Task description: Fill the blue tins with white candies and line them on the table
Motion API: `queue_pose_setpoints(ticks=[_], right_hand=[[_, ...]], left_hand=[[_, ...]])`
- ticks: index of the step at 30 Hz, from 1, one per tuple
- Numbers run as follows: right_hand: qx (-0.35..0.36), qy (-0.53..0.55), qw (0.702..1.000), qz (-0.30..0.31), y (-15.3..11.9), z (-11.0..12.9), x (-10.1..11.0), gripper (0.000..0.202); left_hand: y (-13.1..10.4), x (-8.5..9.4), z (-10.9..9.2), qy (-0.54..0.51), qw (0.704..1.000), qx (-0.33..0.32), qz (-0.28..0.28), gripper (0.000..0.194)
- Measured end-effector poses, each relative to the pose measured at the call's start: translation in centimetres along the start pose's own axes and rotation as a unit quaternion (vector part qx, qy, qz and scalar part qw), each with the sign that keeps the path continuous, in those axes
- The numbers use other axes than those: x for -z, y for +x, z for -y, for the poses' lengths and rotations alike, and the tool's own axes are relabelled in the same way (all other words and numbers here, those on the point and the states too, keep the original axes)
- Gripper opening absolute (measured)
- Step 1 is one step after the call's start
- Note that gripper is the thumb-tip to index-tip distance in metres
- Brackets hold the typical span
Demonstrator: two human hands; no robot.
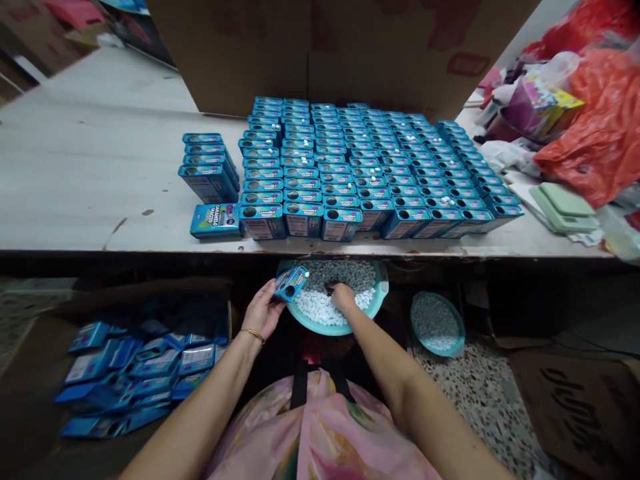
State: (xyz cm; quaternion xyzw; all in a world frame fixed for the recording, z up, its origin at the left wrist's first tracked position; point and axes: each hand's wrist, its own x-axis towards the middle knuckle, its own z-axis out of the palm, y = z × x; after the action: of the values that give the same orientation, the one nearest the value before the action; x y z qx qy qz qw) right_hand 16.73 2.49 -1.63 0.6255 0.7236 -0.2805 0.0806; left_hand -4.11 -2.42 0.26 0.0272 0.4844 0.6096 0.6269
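Observation:
My left hand [265, 308] is closed around a small blue candy box [291, 283], tilted over the rim of a turquoise basin [330, 329]. One white candy sits on the box's top edge. White candies [315, 308] fill the basin. Among them is my right hand [342, 297], its fingers closed at something dark, partly buried and too small to make out. On the table edge above the basin, many blue candy boxes [303, 212] stand upright in tight rows, with dark round openings on top and stray white candies on some.
A smaller turquoise basin [463, 340] of white candies sits lower right. At left, a carton [25, 380] holds jumbled blue boxes. One box [216, 220] lies flat on the table [100, 167]. A large cardboard box [310, 60], a pale green scale [567, 208] and orange plastic bags [600, 127] surround the rows.

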Motion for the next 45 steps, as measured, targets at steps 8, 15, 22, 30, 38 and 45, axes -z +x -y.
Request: queue_pose_setpoints(ticks=[8,15,22,30,38,45], right_hand=[[0.074,0.118,0.990,-0.034,-1.7,-4.4,2.4,0.031],[0.161,0.154,0.972,-0.072,-5.9,-5.2,9.7,0.030],[0.151,-0.064,0.986,-0.031,-7.3,-0.5,13.7,0.032],[0.120,-0.218,0.968,-0.031,-8.6,3.7,15.5,0.028],[0.128,-0.212,0.968,-0.040,-10.1,1.6,15.7,0.032],[0.051,-0.151,0.985,-0.070,-8.6,-4.6,12.4,0.033]], left_hand=[[-0.1,-0.7,-0.2,-0.036,0.999,-0.005,-0.014,0.013],[-1.3,-3.4,1.0,-0.027,0.998,-0.007,-0.061,0.012],[-1.5,-4.9,3.0,-0.033,0.997,0.022,-0.061,0.013],[-1.3,-5.6,2.9,-0.026,0.997,0.033,-0.072,0.012],[-0.5,-5.2,2.8,-0.030,0.997,0.038,-0.062,0.012],[-0.9,-4.2,1.3,-0.014,0.999,0.016,-0.038,0.017]])
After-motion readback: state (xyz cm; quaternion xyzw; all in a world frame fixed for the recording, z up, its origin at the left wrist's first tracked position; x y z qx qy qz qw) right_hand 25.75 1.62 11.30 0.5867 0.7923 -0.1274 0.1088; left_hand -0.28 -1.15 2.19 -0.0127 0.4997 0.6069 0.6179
